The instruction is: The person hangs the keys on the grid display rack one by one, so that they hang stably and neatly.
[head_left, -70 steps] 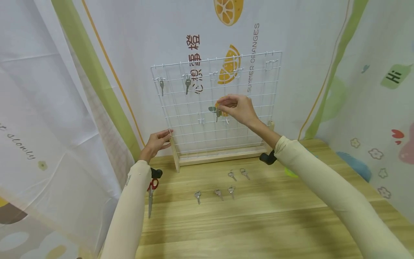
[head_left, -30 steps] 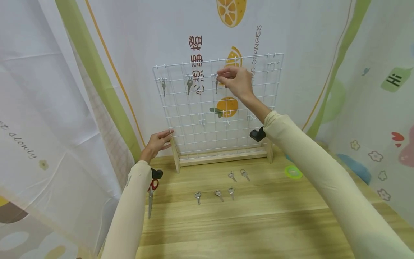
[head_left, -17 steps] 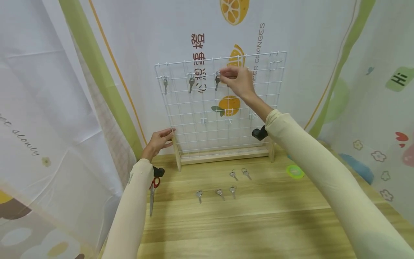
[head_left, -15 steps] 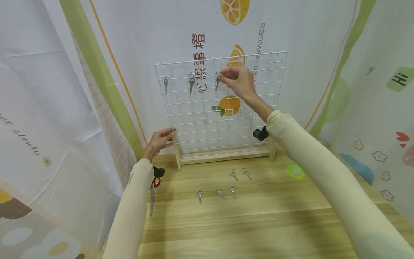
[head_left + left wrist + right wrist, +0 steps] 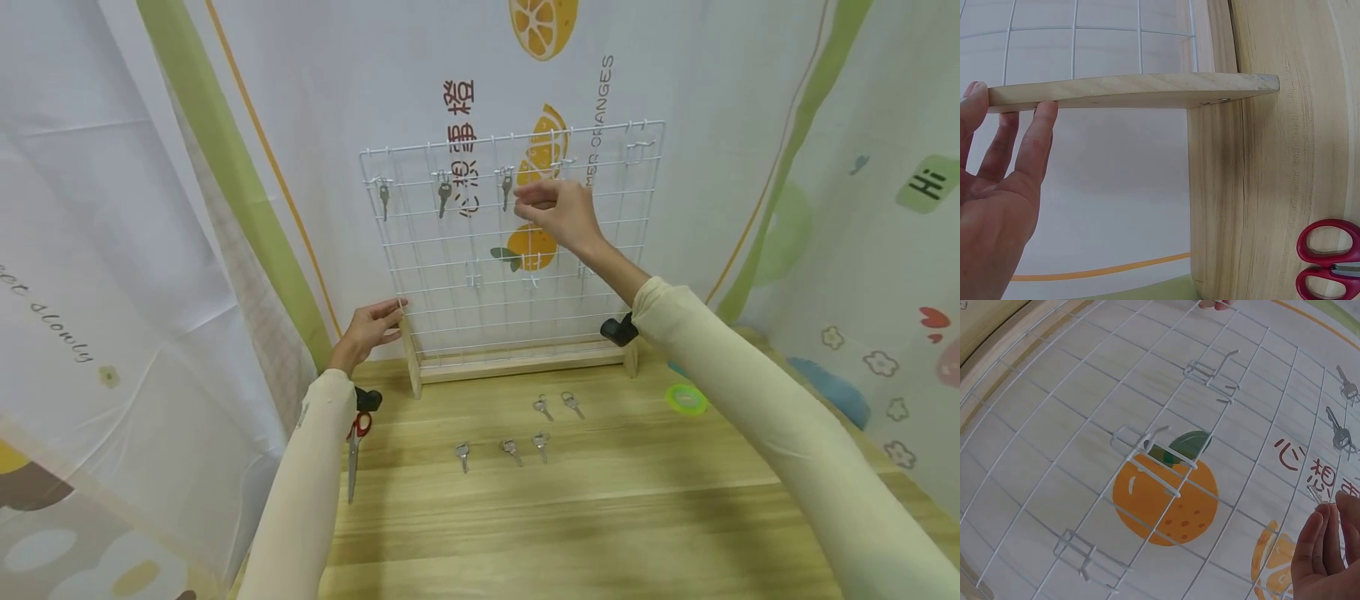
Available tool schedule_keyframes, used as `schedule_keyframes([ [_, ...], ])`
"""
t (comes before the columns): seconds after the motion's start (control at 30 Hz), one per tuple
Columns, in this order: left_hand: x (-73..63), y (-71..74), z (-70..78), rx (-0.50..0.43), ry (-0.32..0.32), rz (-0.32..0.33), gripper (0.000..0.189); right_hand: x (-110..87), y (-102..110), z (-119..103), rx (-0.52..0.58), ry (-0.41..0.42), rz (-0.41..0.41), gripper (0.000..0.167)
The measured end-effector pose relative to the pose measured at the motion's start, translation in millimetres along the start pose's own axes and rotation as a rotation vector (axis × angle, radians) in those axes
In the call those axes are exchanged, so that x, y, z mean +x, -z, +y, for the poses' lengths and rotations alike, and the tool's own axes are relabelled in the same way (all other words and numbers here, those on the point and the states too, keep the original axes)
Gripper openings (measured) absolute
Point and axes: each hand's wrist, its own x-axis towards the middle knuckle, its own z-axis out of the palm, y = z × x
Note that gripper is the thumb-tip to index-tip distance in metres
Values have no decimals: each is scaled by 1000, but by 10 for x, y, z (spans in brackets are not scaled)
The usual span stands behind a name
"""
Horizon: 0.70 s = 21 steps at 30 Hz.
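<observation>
A white wire grid rack (image 5: pixel 512 319) on a wooden stand faces me in the head view. My left hand (image 5: pixel 367 331) grips the top of its left wooden upright (image 5: pixel 1122 89), fingers on one face of the board and thumb at its end. Three keys hang from hooks in the grid's upper row: a left key (image 5: pixel 385 200), a middle key (image 5: pixel 445 198) and a right key (image 5: pixel 507 190). My right hand (image 5: pixel 562 212) is just right of the right key, thumb and fingers bent toward each other with nothing seen between them.
Several loose keys (image 5: pixel 510 451) with rings lie on the wooden table (image 5: pixel 600 533) before the rack. Red-handled scissors (image 5: pixel 354 454) lie at left, a green tape roll (image 5: pixel 686 399) at right. Other hooks (image 5: pixel 532 281) on the grid carry no key. A printed curtain (image 5: pixel 300 100) hangs behind.
My right hand raised a key to the third upper hook, where it now hangs. The hand has let go and drawn slightly down and right. My left hand has stayed on the upright.
</observation>
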Motion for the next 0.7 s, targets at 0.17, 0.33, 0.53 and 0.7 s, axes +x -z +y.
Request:
schedule_keyframes([
  [0.17, 83, 25, -113, 30, -19, 19, 46, -99, 4, 16, 19, -5, -29, 28],
  [0.33, 96, 32, -125, 38, -19, 22, 46, -213, -14, 52, 25, -6, -56, 28],
  [0.53, 96, 37, -131, 34, -24, 18, 47, -365, -33, 146, 4, 15, -104, 28],
  [0.7, 104, 36, -128, 28, -28, 20, 48, -502, -71, 232, -14, 2, -148, 28],
])
